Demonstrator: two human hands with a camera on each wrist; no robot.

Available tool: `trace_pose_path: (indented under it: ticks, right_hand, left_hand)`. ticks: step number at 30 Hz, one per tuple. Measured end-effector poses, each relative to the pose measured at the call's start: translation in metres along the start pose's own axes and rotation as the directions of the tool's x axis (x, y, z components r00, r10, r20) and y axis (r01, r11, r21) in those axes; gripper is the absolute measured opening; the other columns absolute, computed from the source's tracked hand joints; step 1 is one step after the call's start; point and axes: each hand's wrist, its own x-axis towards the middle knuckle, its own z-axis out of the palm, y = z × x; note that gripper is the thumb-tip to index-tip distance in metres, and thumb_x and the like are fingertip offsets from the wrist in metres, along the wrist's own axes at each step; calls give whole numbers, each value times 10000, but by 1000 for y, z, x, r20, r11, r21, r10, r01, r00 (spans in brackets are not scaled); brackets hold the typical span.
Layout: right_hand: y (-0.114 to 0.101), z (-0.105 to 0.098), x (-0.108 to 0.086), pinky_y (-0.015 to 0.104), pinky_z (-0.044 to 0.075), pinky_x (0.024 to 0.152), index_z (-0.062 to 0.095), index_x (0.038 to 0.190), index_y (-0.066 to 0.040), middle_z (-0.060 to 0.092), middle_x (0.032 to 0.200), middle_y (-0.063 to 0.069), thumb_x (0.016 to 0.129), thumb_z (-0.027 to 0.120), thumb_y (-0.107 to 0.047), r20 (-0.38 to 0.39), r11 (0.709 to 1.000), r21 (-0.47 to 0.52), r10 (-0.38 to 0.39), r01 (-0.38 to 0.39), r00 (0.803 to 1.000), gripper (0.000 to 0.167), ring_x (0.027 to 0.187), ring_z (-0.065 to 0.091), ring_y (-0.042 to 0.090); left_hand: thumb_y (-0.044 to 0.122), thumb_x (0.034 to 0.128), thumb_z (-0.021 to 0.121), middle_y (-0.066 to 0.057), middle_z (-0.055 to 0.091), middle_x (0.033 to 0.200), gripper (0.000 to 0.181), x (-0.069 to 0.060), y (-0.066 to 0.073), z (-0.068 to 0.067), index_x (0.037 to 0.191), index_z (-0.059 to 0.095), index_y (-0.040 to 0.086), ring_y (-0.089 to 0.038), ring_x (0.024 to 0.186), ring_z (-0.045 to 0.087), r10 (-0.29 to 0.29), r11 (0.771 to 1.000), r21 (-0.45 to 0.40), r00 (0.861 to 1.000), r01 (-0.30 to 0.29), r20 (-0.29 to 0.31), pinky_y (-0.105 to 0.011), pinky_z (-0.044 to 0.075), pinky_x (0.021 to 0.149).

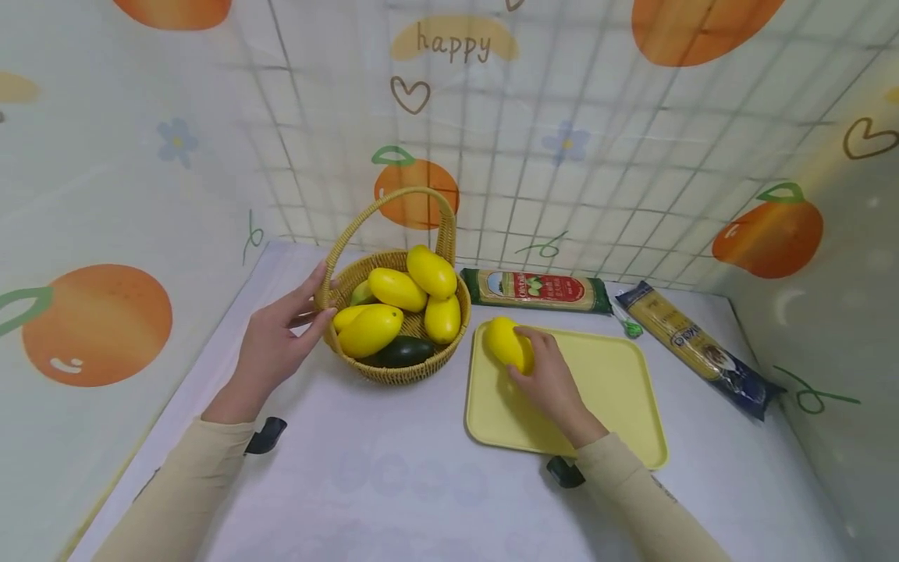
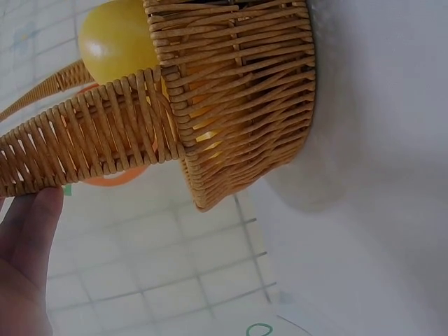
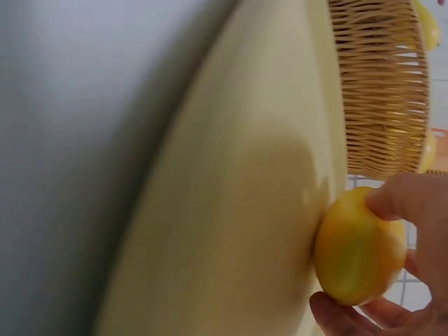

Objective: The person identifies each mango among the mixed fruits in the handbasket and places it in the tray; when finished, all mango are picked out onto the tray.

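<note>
A wicker basket (image 1: 396, 376) holds several yellow mangoes (image 1: 371, 331) and a dark green fruit (image 1: 403, 352). My left hand (image 1: 277, 336) holds the left side of its handle (image 2: 84, 133) between thumb and fingers. On the left part of a yellow tray (image 1: 604, 390), my right hand (image 1: 551, 381) grips a yellow mango (image 1: 507, 343). The right wrist view shows thumb and fingers around that mango (image 3: 358, 246), which is against the tray surface.
Behind the tray lies a green-ended noodle pack (image 1: 537, 289). A blue-ended pack (image 1: 698, 347) lies slanted at the right, with a small green item (image 1: 632, 329) between the packs. A patterned curtain over a wire grid stands behind.
</note>
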Motion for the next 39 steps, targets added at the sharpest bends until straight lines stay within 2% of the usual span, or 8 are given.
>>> trace_pose_path:
  ticks: [9,18,21,25,29,36,39]
  right_hand:
    - [-4,7,3,554,423,1137,414,1487,-112,444,1424,231,898,770,-227,9,999,-35,19,-19,1000,698,1212,524,385]
    - [-9,-2,7,560,399,1154,460,1473,-140,420,1457,191,908,769,-306,-41,997,-67,-39,36,998,665,1317,445,380]
    - [-15,-6,11,564,409,1143,464,1474,-143,426,1458,190,920,757,-322,-60,995,-64,-81,77,995,652,1316,444,379]
    - [-27,-9,21,564,427,1121,474,1479,-130,443,1449,195,932,745,-332,-76,986,-60,-157,152,985,643,1313,444,381]
    - [-44,-10,34,562,436,1109,461,1500,-119,432,1465,195,951,723,-350,-61,977,-48,-208,205,976,650,1316,446,381]
    - [-83,-11,65,557,493,1058,433,1528,-173,411,1501,153,973,691,-405,21,982,84,-173,171,985,655,1273,510,356]
    - [-95,-7,80,552,472,1085,431,1538,-185,397,1527,147,977,681,-420,44,982,87,-170,165,984,658,1314,486,355]
  left_hand:
    - [15,906,753,-156,688,1286,801,1,-1,-2,1570,400,293,-363,943,745,-17,1000,-4,1000,17,2,-460,624,744]
    - [10,908,748,-161,659,1335,801,0,-3,-1,1572,395,285,-372,964,739,-21,1000,-8,1000,21,5,-473,619,768]
    - [12,909,747,-166,658,1334,801,-1,-3,-2,1573,393,286,-375,956,740,-23,1000,-2,1000,23,4,-477,621,761]
    - [15,910,747,-173,663,1322,796,-1,-2,-3,1572,396,284,-378,947,740,-24,1000,-2,1000,24,4,-478,621,753]
    - [31,907,758,-163,663,1327,794,-1,-3,-2,1567,406,297,-359,945,744,-25,1000,-7,1000,25,5,-458,626,750]
    - [33,918,745,-159,638,1367,785,0,1,-1,1571,395,295,-364,995,733,-28,999,-24,999,28,16,-469,622,784]
    - [24,917,744,-158,636,1369,783,0,3,0,1570,400,285,-363,1000,732,-25,999,-27,1000,25,13,-468,623,780]
